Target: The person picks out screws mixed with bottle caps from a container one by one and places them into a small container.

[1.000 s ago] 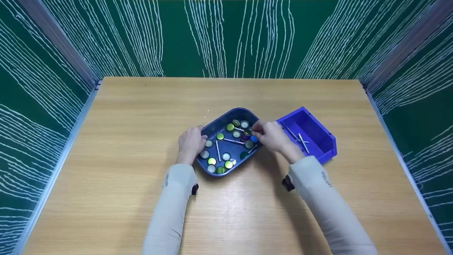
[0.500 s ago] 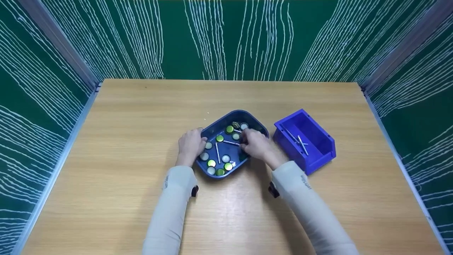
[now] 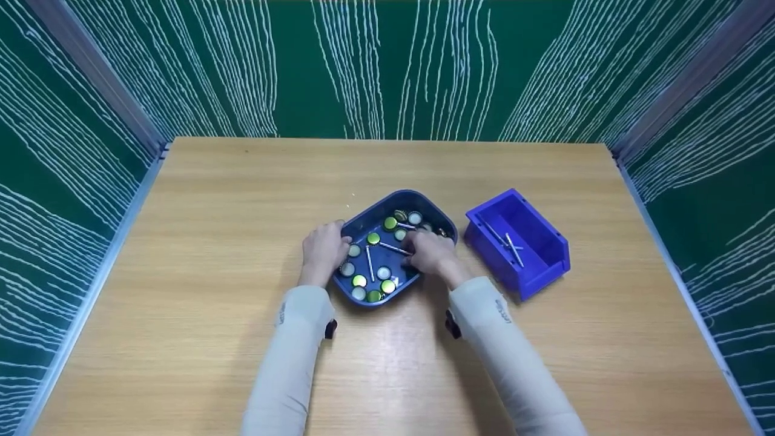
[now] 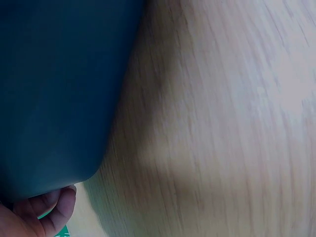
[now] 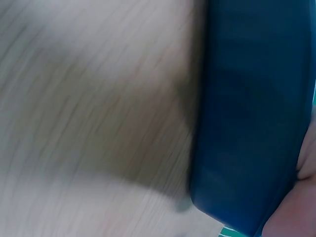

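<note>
I'm holding my left forearm [image 3: 281, 363] and right forearm [image 3: 514, 363] forward, the left hand [image 3: 323, 248] gripping with bent fingers [image 4: 63, 210] while the right hand [image 3: 431, 251] is pointing inward, its grip unreadable from here.

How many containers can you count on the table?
2: the dark blue tray, with the left hand gripping its rim and the right hand inside it, and the violet-blue bin, standing apart to the right. Hands partly cover the tray, but neither container is hidden.
</note>
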A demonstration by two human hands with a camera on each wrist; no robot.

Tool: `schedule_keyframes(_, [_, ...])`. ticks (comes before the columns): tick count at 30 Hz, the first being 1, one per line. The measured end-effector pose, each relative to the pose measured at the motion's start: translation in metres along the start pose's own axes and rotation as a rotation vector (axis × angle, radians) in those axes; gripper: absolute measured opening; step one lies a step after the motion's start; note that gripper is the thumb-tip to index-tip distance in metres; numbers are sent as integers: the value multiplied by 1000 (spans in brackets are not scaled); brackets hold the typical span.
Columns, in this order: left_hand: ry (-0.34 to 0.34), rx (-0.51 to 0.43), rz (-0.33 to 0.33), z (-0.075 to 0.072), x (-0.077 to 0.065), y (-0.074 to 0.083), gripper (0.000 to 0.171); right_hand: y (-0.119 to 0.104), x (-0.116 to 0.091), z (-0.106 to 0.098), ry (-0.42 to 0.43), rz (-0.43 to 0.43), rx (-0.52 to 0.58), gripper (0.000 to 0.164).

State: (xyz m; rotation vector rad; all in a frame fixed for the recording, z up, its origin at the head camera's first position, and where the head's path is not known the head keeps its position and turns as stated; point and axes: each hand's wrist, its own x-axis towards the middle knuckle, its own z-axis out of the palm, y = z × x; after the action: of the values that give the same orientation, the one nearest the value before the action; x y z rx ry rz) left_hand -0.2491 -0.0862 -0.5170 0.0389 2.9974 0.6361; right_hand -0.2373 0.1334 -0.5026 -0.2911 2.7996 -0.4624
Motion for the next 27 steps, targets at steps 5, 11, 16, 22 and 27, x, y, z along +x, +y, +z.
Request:
schedule_keyframes(5, [32,1,18,0,-1,-1,33,-1,2,1,-37,35,-36,23])
schedule_keyframes(11, [45,3,25,1,-2,-2,32,-1,2,3,-27,26,-75,11])
schedule_keyframes(16, [28,18,11,0,-1,-2,32,0,1,5,41,-16,-29,10])
schedule_keyframes(22, [30,15,12,0,0,-3,33,0,0,4,37,-36,-16,19])
schedule_keyframes(27, [30,14,10,1,0,-2,32,2,1,2,-39,-47,-77,27])
